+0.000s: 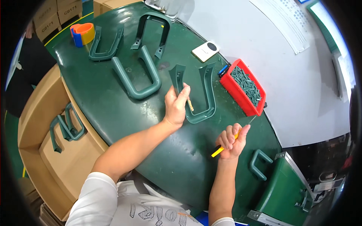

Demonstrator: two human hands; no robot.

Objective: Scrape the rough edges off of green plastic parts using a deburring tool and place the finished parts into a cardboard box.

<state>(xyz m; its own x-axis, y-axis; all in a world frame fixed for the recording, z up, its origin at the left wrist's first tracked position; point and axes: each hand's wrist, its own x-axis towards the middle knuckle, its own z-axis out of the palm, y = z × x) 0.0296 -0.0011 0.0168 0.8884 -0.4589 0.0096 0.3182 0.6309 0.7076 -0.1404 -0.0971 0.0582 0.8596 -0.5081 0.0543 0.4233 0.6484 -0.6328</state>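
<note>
My left hand (176,106) is closed around one leg of a dark green plastic U-shaped handle (209,92), whose curved end points towards me. Both flared ends of this handle point away from me, over the table. A strip of pale tan shows on the leg beside my fingers. In my right hand (233,141), closed in a fist, is a yellow utility knife (217,151) with its thin blade pointing up and to the right. The blade tip is apart from the handle, just below a red bin (230,89).
Small green plastic pieces (247,86) fill the bin. More handles (141,93) lie on the green table (169,158), beside tape rolls (88,34) and a white device (204,52). A cardboard box (34,165) with handles stands left; a silver-edged green panel (281,188) stands right.
</note>
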